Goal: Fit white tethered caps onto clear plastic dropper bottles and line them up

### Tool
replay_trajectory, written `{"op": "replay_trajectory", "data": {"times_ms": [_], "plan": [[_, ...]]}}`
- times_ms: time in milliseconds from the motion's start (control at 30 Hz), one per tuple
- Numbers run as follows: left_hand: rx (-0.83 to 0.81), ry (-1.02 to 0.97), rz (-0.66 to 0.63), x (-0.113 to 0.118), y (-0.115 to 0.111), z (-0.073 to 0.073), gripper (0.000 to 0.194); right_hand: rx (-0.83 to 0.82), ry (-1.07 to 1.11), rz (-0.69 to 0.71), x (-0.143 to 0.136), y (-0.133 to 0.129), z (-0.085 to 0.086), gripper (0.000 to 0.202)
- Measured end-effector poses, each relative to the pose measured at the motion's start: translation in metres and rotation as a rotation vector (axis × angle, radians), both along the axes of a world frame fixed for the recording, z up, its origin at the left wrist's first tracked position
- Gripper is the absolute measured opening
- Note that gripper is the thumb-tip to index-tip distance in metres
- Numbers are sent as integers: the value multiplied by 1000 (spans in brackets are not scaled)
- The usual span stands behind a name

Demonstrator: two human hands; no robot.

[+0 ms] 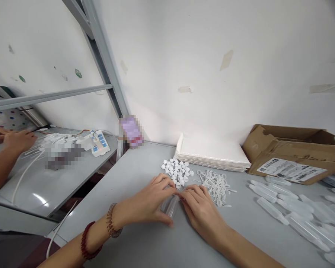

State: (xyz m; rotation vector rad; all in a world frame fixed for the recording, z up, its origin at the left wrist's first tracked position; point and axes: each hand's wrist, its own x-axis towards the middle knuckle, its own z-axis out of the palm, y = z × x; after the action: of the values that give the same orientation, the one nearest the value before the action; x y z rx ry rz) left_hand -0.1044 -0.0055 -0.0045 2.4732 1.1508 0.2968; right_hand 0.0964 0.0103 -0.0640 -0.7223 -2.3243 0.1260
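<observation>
My left hand (149, 199) curves around clear plastic tubes (171, 207) low over the grey table, with the thumb at their near end and the fingers at the far end. Close by on the right, my right hand (199, 208) is closed, its fingertips pressed together and meeting the left fingertips at the tubes' far end. Whatever the right fingers pinch is hidden. Just beyond my hands lies a pile of small white pointed caps (178, 171). Beside it is a tangle of white looped plastic straps (216, 186).
Many translucent squeeze bottles (304, 212) lie on the right. Behind are a stack of white padded envelopes (212, 152) and an open cardboard box (293, 152). A metal shelf post (104, 56) stands left. Beyond it, another person's hands (19, 141) work near a power strip (100, 143).
</observation>
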Motion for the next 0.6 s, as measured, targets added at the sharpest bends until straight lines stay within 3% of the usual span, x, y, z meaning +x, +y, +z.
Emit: {"op": "replay_trajectory", "data": {"times_ms": [167,400,600], "plan": [[25,-87,47,-3,-2,-3,54,-37,33,-6,0,0,3,18],[25,-224,99,2,-8,-8,60,-286,154,-1,1,-4,10,15],[207,-306,136,7,-11,-18,59,-359,224,-31,2,-6,16,16]]}}
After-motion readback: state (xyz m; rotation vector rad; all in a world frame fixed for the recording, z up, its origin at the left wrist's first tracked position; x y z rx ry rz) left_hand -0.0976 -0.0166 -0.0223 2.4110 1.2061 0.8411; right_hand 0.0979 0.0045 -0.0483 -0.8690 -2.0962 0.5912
